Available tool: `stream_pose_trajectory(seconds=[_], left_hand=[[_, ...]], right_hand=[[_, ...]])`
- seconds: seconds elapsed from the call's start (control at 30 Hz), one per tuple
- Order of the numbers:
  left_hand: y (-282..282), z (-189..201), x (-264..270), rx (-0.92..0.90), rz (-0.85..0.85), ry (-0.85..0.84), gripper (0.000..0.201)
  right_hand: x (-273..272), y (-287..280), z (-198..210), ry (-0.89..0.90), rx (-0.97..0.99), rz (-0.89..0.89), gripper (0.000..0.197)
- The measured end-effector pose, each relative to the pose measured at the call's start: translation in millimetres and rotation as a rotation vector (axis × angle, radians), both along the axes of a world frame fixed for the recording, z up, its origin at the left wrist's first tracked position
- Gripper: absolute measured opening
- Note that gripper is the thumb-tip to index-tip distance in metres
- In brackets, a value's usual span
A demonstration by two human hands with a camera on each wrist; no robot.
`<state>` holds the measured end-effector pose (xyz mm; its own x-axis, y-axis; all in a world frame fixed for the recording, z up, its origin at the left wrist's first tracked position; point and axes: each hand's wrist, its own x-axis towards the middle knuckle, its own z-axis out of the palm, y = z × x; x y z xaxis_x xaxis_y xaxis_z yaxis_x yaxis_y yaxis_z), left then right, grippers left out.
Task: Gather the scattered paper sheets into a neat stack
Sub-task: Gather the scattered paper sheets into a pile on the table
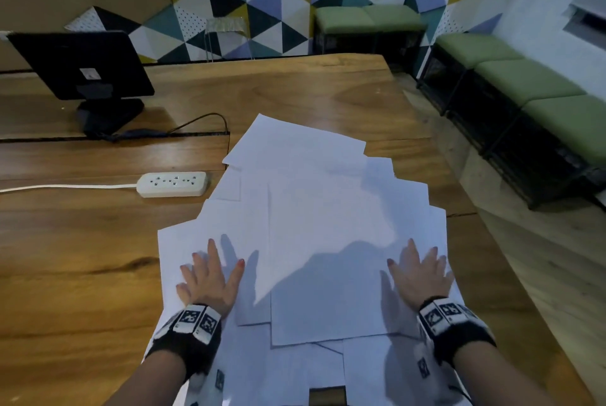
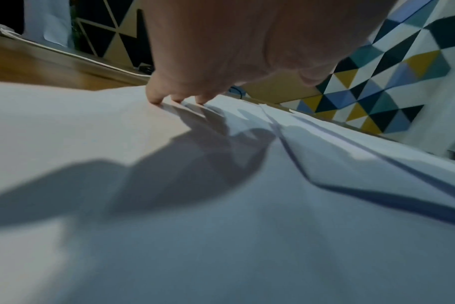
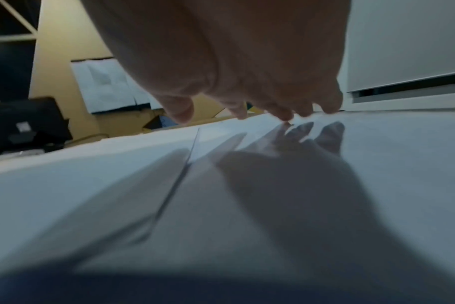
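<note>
Under both hands I see the grained brown wooden table (image 1: 82, 241), spread with overlapping white paper sheets (image 1: 321, 225) reaching ahead from my wrists. My left hand (image 1: 210, 277) and right hand (image 1: 418, 274) lie flat, fingers splayed, holding nothing. Beyond my left hand sit a white plastic power strip (image 1: 172, 184) and black monitor (image 1: 82, 64). Only the left wrist view shows fingertips (image 2: 156, 99) touching paper.

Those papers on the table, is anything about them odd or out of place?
Yes. The papers lie fanned out at mixed angles, corners jutting, some hanging over the near edge of the table. Both hands, left and right, rest flat on them.
</note>
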<state>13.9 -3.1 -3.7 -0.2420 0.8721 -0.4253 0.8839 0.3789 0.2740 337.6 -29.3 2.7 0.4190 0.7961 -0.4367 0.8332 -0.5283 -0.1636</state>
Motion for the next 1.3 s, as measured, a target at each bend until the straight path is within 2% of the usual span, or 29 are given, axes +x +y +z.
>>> stream_pose_trajectory(seconds=[0.03, 0.1, 0.2, 0.27, 0.33, 0.4, 0.43, 0.5, 0.63, 0.73, 0.8, 0.87, 0.93, 0.97, 1.03, 1.13, 1.17, 1.2, 1.27, 1.3], left_hand=[[1, 0, 2, -0.021, 0.006, 0.031, 0.075], [1, -1, 11, -0.028, -0.040, 0.023, 0.075], [-1, -1, 30, -0.029, -0.122, -0.084, 0.076], [1, 2, 34, -0.029, -0.133, -0.142, 0.078], [5, 4, 29, 0.016, -0.033, -0.184, 0.081], [7, 3, 22, 0.052, 0.069, -0.143, 0.081], [7, 3, 20, 0.050, 0.076, -0.113, 0.080], [5, 3, 21, 0.042, 0.031, -0.109, 0.079], [4, 9, 31, 0.057, 0.008, -0.266, 0.079], [9, 12, 26, 0.118, 0.114, -0.416, 0.081], [15, 17, 18, 0.114, 0.254, -0.528, 0.077], [16, 19, 12, 0.077, 0.323, -0.592, 0.061], [12, 19, 11, 0.073, 0.285, -0.649, 0.034], [8, 17, 12, 0.084, 0.280, -0.689, 0.027], [4, 15, 13, 0.125, 0.302, -0.760, 0.035], [8, 12, 11, 0.118, 0.376, -0.861, 0.062], [10, 10, 9, 0.065, 0.410, -0.929, 0.073], [12, 8, 8, 0.005, 0.425, -0.998, 0.076], [12, 6, 5, -0.064, 0.410, -1.038, 0.058], [11, 5, 4, -0.063, 0.405, -1.016, 0.047]], right_hand=[[-3, 1, -2, 0.013, -0.051, -0.018, 0.068], [-19, 1, -5, 0.052, -0.074, 0.069, 0.070], [-49, -4, -12, 0.117, -0.061, 0.247, 0.070], [-58, -8, -13, 0.154, -0.014, 0.299, 0.069], [-54, -5, -7, 0.217, 0.132, 0.180, 0.070], [-41, 2, -1, 0.262, 0.253, -0.078, 0.068], [-37, 6, 2, 0.295, 0.274, -0.177, 0.068], [-35, 13, 6, 0.412, 0.263, -0.255, 0.068], [-54, 15, 6, 0.599, 0.180, -0.224, 0.055], [-67, 12, 5, 0.668, 0.193, -0.155, 0.051], [-66, 11, 6, 0.705, 0.223, -0.117, 0.050], [-60, 10, 9, 0.760, 0.226, -0.094, 0.050], [-56, 8, 9, 0.800, 0.149, -0.031, 0.050], [-55, 6, 7, 0.802, 0.112, 0.008, 0.051], [-57, 2, 5, 0.824, 0.100, 0.026, 0.062], [-64, 0, 6, 0.916, 0.194, -0.118, 0.086], [-65, 1, 6, 0.920, 0.193, -0.122, 0.086], [-65, 2, 7, 0.879, 0.150, -0.076, 0.082], [-64, 5, 9, 0.753, 0.063, 0.018, 0.070], [-59, 7, 10, 0.707, 0.086, -0.008, 0.063]])
